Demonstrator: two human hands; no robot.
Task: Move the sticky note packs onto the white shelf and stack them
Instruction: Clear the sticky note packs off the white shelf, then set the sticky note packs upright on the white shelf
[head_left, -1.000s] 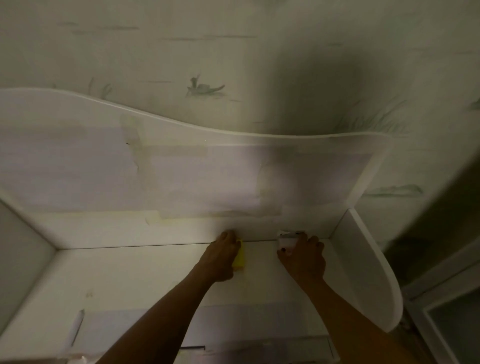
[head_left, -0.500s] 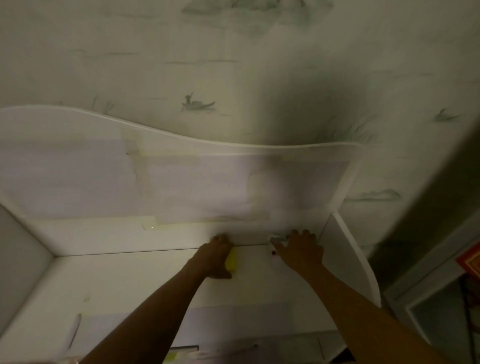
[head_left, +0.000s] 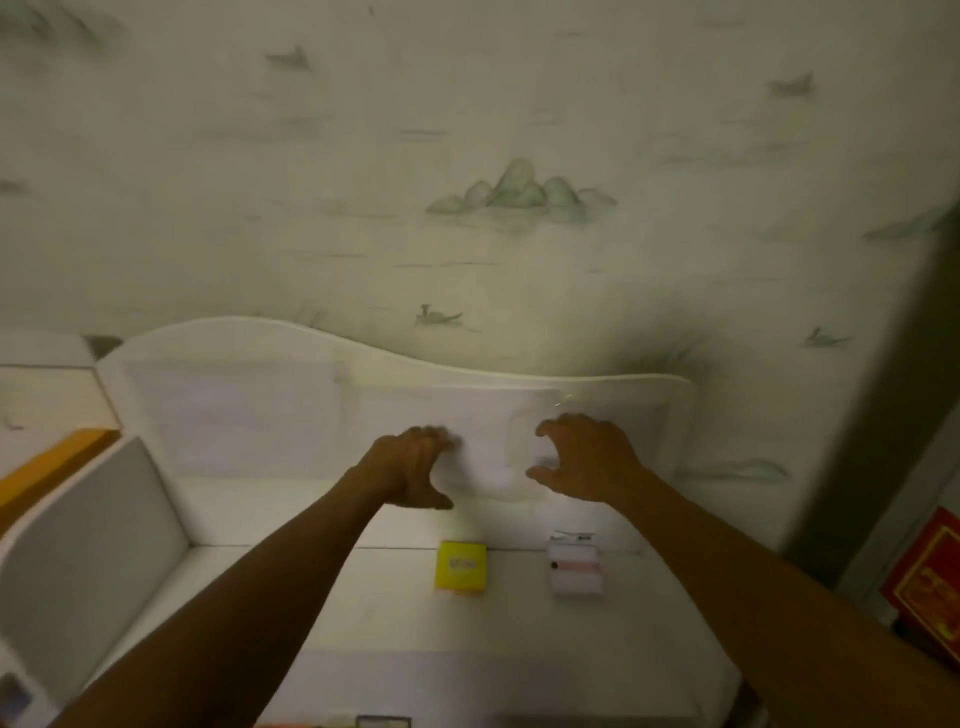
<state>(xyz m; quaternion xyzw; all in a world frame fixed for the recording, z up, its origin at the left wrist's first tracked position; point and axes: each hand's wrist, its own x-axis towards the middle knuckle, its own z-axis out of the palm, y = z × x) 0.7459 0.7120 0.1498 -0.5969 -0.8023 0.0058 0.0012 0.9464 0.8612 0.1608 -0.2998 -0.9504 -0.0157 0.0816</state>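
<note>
Sticky note packs now lie free on the white shelf (head_left: 519, 654): a yellow pack (head_left: 461, 566) and a pale pink pack (head_left: 576, 567) sit side by side near the back panel, close together but not touching. A second ago each hand was down on one of them; both hands have since let go and lifted, and they now hang in the air in front of the back panel, above the packs. The left hand (head_left: 415, 465) has its fingers loosely curled and holds nothing; the right hand (head_left: 587, 457) has its fingers spread and bent, also empty. Both packs have thus reached the shelf, but the stacking is not yet done, so one probably still has to go on top of the other. Around them, an orange object (head_left: 57, 462) lies beyond the shelf's left side panel, and a red box (head_left: 930, 577) stands off to the right, well apart. Nothing lies between the two packs or over them, though the dim light blurs their edges.
</note>
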